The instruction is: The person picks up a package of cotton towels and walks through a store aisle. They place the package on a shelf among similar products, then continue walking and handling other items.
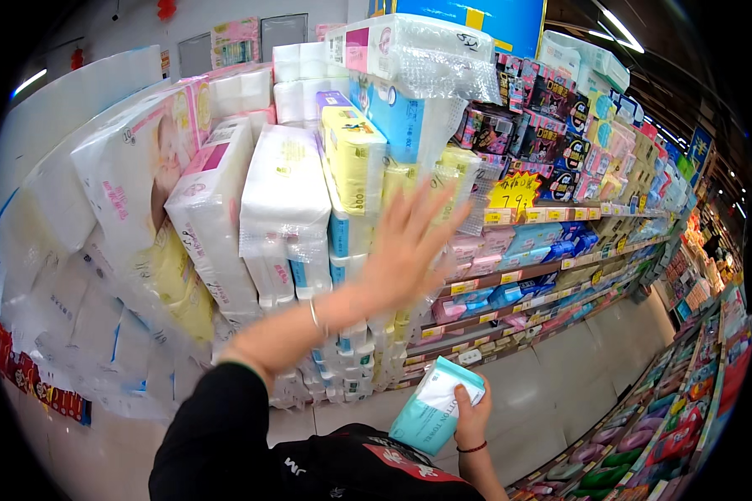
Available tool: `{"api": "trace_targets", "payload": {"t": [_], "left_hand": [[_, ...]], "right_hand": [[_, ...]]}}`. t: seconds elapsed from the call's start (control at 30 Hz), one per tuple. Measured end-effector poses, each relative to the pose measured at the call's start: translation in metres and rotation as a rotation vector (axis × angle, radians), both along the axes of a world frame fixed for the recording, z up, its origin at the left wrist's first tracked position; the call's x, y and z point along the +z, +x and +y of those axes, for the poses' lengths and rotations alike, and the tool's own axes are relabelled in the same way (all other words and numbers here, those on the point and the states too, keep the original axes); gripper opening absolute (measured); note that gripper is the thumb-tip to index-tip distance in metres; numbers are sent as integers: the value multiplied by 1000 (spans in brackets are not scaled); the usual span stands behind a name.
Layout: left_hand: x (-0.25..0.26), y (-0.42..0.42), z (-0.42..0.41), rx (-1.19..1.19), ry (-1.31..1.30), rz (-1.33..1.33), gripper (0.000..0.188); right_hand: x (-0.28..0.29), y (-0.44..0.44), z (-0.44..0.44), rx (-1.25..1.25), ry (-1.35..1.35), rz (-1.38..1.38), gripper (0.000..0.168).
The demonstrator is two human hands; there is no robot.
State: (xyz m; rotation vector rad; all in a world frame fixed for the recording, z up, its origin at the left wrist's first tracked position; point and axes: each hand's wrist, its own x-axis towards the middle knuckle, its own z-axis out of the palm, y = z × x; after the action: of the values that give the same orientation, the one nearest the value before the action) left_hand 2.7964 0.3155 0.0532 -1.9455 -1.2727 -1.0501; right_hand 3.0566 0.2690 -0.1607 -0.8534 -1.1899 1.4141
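Note:
My left hand (404,253) is raised with its fingers apart, blurred, and nothing shows in it. A thin bangle circles that wrist. Behind it in the picture rises a tall stack of plastic-wrapped tissue packs; whether the fingers touch any of them I cannot tell. Nearest are a yellow-wrapped pack (351,166) and a white pack (285,181). Lower down, close to my body, my right hand (474,410) grips a teal and white pack of cotton towels (435,407), thumb across its front. The pack is tilted.
Shelves on the right hold black and pink boxes (548,134) and small blue packs (532,241) above price strips. A yellow starburst price sign (514,193) hangs at the shelf edge. A tiled aisle floor (558,369) separates these from another shelf of bottles (639,441).

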Motion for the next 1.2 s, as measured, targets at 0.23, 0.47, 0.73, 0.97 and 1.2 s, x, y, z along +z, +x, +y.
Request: {"api": "trace_targets", "payload": {"t": [0.23,0.47,0.73,0.97,1.2], "left_hand": [[202,-46,68,742,130,557,89],[210,-61,93,525,181,378,102],[188,-114,44,715,812,59,76],[48,-164,-17,732,493,-718,119],[18,-162,-32,670,446,-869,129]], "right_hand": [[2,-16,-2,114,101,-2,45],[0,-13,1,142,50,35,46],[-10,-13,3,144,17,87,47],[-16,-21,13,187,-3,65,47],[-18,-34,18,286,29,17,48]]}}
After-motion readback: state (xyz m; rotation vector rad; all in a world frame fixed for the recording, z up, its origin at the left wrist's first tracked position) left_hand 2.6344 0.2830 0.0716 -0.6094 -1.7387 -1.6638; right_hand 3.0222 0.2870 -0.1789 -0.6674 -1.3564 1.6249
